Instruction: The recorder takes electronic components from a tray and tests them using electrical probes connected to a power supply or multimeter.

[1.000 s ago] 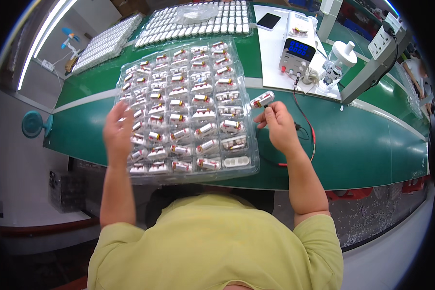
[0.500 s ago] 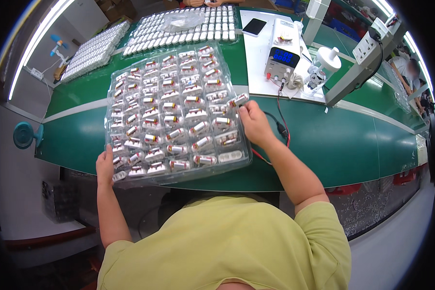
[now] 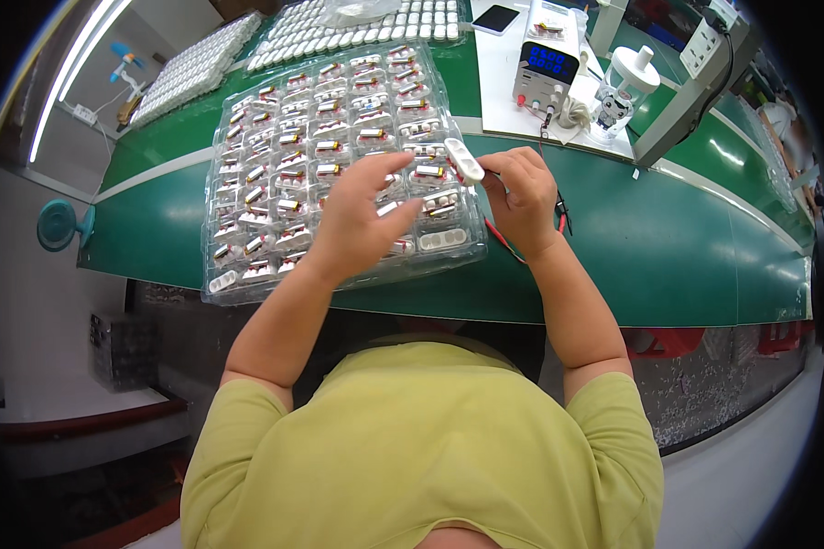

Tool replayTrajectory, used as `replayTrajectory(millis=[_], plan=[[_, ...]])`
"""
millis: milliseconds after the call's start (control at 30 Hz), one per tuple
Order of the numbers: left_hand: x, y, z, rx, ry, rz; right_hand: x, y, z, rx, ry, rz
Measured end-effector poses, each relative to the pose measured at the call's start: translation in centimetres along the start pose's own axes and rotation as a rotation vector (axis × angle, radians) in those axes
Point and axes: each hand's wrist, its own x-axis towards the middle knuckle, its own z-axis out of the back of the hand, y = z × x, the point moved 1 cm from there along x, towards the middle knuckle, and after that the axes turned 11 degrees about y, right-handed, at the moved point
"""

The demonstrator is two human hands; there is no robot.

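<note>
My right hand (image 3: pixel 525 192) pinches the end of a white oval plastic casing (image 3: pixel 464 162), its hollowed side showing, just above the right edge of a clear plastic tray (image 3: pixel 470 249). Over the tray's middle is my left hand (image 3: pixel 362 215), thumb and fingers apart, with nothing seen between them. It hides some of the compartments. Most compartments contain small white parts with silvery cylinders and bits of red and yellow (image 3: pixel 327 145). In the near right compartment lies a white casing with round hollows (image 3: pixel 442 240).
On the green bench (image 3: pixel 650 247) stand a power supply (image 3: pixel 546 69) with a lit blue display, a clear lidded cup (image 3: pixel 621 91) and a phone (image 3: pixel 496 19). Red and black leads (image 3: pixel 504 240) lie right of the tray. Trays of white casings (image 3: pixel 362 37) sit at the back.
My left hand has left the tray's left edge and come over its middle. The casing in my right hand has turned, so its white hollowed side now shows.
</note>
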Motion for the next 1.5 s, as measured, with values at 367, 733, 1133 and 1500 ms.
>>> replayTrajectory(millis=[367, 733, 1133, 1500], plan=[[2.3, 2.1, -5.3, -0.337, 0.040, -0.184, -0.5, 0.3, 0.4, -0.101, 0.018, 0.063], [2.1, 2.1, -4.8, -0.773, 0.224, 0.057, -0.7, 1.4, 0.8, 0.266, 0.302, -0.202], [2.3, 1.5, -4.4, -0.875, 0.348, 0.158, -0.9, 1.8, 0.7, 0.392, 0.528, -0.345], [1.8, 0.9, -4.7, -0.903, 0.316, 0.154, -1.1, 2.2, 0.8, 0.361, 0.428, -0.267]])
